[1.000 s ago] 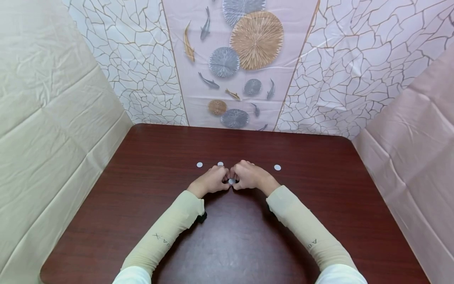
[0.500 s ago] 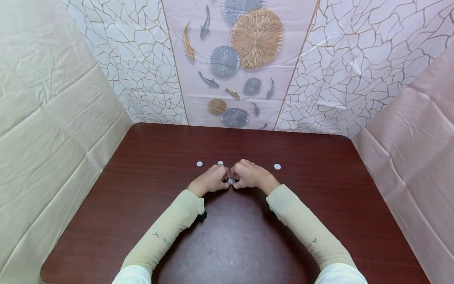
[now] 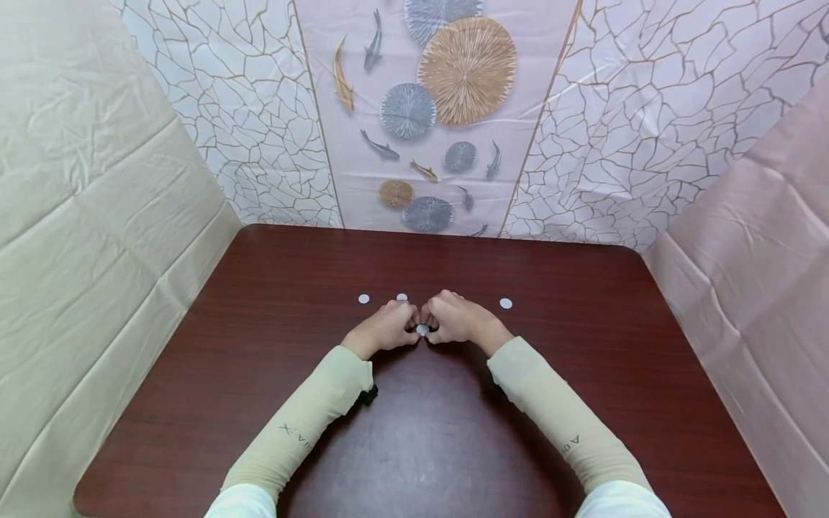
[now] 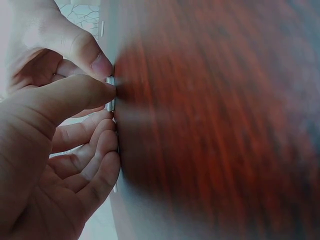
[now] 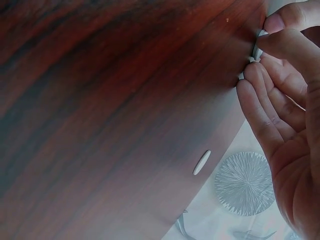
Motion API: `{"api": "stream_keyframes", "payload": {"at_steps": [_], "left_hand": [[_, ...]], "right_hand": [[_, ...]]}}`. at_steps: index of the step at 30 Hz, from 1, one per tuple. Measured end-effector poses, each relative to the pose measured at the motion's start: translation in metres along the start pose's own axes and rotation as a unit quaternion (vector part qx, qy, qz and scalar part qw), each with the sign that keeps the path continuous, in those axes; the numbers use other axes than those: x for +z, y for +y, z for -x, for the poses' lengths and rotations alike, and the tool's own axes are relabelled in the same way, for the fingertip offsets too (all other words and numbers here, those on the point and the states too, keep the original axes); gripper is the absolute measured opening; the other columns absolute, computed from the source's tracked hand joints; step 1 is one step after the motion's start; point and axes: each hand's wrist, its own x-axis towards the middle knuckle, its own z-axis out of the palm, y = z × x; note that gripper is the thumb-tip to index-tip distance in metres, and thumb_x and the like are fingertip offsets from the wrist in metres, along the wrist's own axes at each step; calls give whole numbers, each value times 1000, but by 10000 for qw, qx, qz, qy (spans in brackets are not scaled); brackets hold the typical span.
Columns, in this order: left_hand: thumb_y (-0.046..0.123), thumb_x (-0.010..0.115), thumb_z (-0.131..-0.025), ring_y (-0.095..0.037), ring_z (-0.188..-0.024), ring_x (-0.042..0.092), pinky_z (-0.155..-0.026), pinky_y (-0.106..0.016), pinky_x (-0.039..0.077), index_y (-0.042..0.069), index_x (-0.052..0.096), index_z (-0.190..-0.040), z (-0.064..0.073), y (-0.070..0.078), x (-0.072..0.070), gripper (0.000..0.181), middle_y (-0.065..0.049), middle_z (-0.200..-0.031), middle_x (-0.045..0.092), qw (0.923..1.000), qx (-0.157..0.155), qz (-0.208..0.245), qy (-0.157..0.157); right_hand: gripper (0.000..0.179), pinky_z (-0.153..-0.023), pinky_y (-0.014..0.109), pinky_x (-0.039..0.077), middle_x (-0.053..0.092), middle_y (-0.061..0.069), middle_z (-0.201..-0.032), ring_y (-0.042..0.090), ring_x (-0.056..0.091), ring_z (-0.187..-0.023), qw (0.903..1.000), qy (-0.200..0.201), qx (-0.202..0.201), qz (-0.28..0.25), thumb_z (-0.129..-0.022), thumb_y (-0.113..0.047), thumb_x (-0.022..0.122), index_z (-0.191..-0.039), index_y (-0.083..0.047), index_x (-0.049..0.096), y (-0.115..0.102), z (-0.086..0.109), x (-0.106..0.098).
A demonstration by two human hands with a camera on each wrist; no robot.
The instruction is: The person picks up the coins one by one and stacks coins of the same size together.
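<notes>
Head view: dark wood-grain table; left hand and right hand together pinch a white disc at table centre. Beyond, three white discs, then a fish-patterned backdrop.

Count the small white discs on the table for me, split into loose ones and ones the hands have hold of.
Loose white discs on the table: 3, at and.
White discs pinched between the left hand and right hand: 1 disc visible; others may be hidden.
Total: 4 visible.
</notes>
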Motion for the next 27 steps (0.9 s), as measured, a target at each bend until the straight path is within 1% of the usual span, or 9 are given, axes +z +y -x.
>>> {"api": "stream_keyframes", "payload": {"at_steps": [10,20,27], "left_hand": [[11,77,-94,-13,-82,61,-75,-28,53,5,70,-101,0,-2,2,12,-4,-93,69,10000,-10,26,42],[11,77,-94,-15,-86,65,-79,-32,56,4,71,-103,0,-2,3,13,-6,-97,71,9999,30,64,89],[12,76,-95,-15,-86,65,-79,-31,55,5,71,-104,-1,-2,3,13,-6,-98,71,10000,-19,35,78]], "right_hand": [[14,-73,20,58,77,-2,-87,6,71,-80,10000,-3,-31,-7,-81,-10,84,-94,-9,78,1,0,1],[15,-75,22,59,77,-2,-89,7,72,-82,9999,-49,61,-124,-83,-10,84,-96,-9,77,0,1,0],[16,-76,21,59,77,0,-91,6,72,-84,9999,-56,-10,-129,-83,-10,84,-98,-8,78,1,2,-1]]}}
